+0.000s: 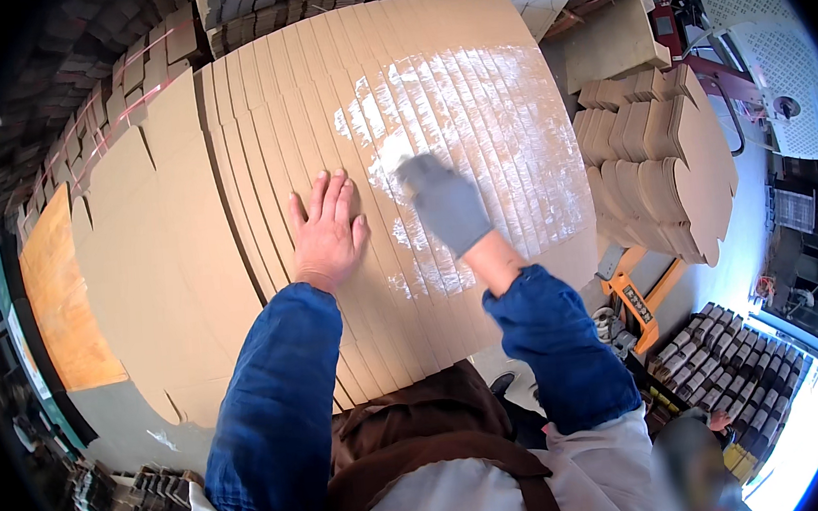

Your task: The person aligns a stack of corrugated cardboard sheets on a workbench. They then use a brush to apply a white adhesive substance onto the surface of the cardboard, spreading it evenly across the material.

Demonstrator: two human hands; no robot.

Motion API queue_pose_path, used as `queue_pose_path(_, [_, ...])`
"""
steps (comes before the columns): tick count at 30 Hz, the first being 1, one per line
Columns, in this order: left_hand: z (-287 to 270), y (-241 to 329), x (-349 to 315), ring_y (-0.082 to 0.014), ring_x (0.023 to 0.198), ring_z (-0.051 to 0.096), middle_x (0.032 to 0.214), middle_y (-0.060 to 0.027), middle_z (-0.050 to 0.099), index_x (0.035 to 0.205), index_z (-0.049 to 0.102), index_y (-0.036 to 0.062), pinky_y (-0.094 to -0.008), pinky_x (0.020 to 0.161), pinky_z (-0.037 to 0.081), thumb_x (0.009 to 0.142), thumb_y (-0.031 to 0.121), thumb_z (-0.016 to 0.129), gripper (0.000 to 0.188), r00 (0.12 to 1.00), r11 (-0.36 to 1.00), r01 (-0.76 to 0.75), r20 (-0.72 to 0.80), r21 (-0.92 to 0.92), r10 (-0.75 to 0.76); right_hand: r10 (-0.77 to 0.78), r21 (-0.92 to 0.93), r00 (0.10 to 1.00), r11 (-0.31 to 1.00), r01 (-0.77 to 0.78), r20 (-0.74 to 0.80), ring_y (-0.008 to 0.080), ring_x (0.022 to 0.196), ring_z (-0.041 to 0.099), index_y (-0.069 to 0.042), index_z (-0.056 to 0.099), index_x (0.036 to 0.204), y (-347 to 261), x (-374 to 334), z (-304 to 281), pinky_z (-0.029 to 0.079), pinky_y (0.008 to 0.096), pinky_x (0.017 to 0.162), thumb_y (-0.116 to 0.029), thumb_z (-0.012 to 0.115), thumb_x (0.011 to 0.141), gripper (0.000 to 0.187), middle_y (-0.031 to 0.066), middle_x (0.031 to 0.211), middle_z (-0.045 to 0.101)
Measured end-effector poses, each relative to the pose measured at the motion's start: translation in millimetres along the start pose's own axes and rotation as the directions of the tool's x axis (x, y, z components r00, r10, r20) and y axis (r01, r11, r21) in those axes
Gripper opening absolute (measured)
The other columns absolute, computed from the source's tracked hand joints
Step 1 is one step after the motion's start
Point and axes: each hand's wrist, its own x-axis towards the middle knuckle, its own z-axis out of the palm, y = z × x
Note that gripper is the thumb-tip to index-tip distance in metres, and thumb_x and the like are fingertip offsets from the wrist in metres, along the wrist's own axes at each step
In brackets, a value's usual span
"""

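A fanned row of overlapping brown cardboard sheets (272, 103) lies in front of me, with only a strip of each sheet showing. My left hand (327, 231), bare, rests flat on these strips with its fingers stretched out. My right hand (445, 205) wears a grey glove and is closed, pressed down near the left edge of a streaky white smear (484, 105). What it holds is mostly hidden and blurred; a small brownish edge shows by the fingertips. The white coating, wet-looking and uneven, covers the right part of the fanned strips.
A flat cardboard sheet (158, 246) lies left of the fan, beside an orange-brown wooden board (61, 292). Stacked cut cardboard pieces (651, 160) stand at the right, above an orange pallet-jack-like frame (636, 310). Bundled cardboard (140, 75) lines the back. Another person's hand (720, 420) shows at lower right.
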Motion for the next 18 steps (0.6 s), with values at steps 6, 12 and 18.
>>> queue_pose_path(6, [-0.1,0.1,-0.3,-0.0257,0.152,0.023,0.162,-0.0023,0.032,0.149,0.04,0.0097,-0.0652,0.119,0.016,0.096,0.033,0.052,0.059,1.0,1.0,0.01,0.017,-0.004,-0.01,-0.061,0.19,0.994,0.979,0.077,-0.09,0.0385,0.085,0.067,-0.014,0.064,0.107,-10.5,35.6,-21.7,0.055,0.0468,0.074,-0.02,0.06,0.094,0.016,0.0139,0.11,0.063])
queue_pose_path(12, [-0.7,-0.8,6.3,-0.0256,0.152,0.024,0.161,-0.0025,0.032,0.148,0.041,0.0089,-0.065,0.119,0.017,0.095,0.032,0.052,0.058,1.0,1.0,-0.003,-0.016,-0.027,0.003,0.199,0.159,0.964,0.972,-0.171,-0.175,0.0412,0.088,0.065,-0.01,0.064,0.104,71.3,79.8,-39.5,0.053,0.0487,0.076,-0.022,0.057,0.098,0.015,0.0176,0.103,0.064])
queue_pose_path(18, [1.4,1.1,5.6,-0.0254,0.152,0.024,0.161,-0.003,0.033,0.147,0.042,0.0088,-0.0648,0.119,0.017,0.095,0.031,0.052,0.057,1.0,0.999,-0.009,-0.028,-0.042,0.007,0.175,0.171,0.974,0.974,-0.149,-0.145,0.0424,0.087,0.065,-0.012,0.063,0.101,98.3,75.3,-37.5,0.054,0.0494,0.076,-0.026,0.061,0.095,0.016,0.0191,0.099,0.064])
